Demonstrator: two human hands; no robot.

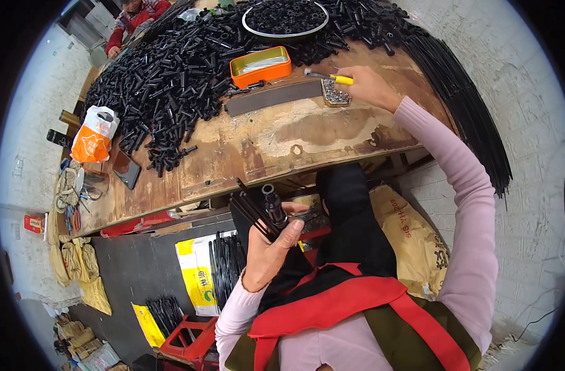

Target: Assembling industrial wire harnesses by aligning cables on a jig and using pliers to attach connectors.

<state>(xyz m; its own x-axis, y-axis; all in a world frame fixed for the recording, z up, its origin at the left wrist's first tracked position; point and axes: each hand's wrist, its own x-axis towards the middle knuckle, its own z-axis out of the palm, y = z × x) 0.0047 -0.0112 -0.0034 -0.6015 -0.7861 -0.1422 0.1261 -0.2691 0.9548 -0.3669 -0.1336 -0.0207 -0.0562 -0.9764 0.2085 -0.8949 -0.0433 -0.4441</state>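
Note:
In front of my lap, my left hand [269, 255] is closed around a bundle of thin black rods [248, 213] and a black tubular fitting [272, 201] that stands upright, its hollow end facing up. Over the right part of the wooden table [282, 139], my right hand [370, 88] grips a yellow-handled tool [342, 80]; its tip points left and its exact kind is unclear. Just below that tool sits a small tray [336, 93] of tiny silvery metal parts. A flat dark grey strip [273, 99] lies left of the tray.
A great heap of black tubular pieces [171, 80] covers the table's far and left side, with a white-rimmed basin [245, 23] among it. An orange box [261, 74] holds thin pale rods. Long black rods [464, 93] hang over the right edge. Another person [134, 18] sits at far left.

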